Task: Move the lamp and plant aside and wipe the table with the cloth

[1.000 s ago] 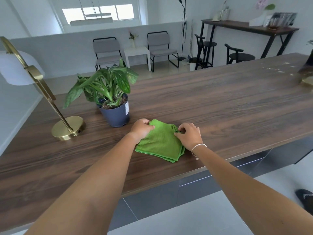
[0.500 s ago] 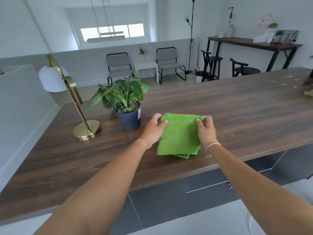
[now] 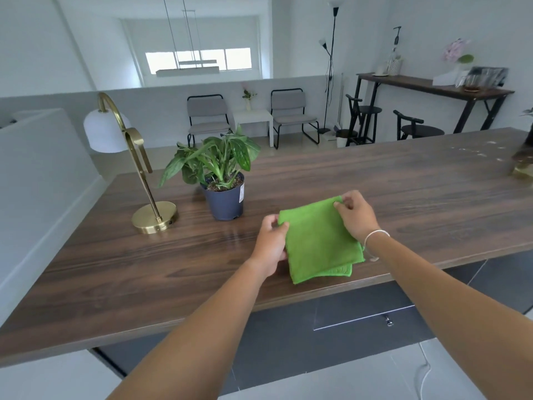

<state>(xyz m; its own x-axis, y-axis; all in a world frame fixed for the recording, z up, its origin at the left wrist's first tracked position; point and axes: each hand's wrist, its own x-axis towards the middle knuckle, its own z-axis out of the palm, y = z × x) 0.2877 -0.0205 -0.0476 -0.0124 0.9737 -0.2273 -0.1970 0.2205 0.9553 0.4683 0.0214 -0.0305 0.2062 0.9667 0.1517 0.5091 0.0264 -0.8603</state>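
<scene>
A folded green cloth hangs a little above the dark wooden table, near its front edge. My left hand pinches the cloth's upper left corner and my right hand pinches its upper right corner. Left of the cloth a leafy plant in a dark blue pot stands on the table. Further left is a brass lamp with a white globe shade and a round base.
White specks and a dark object lie at the table's far right. A low white wall runs along the table's left end. Chairs, stools and a side table stand in the room beyond.
Both hands have lifted the cloth off the table by its top corners and it now hangs unfolded one layer. The view has pulled back and up.
</scene>
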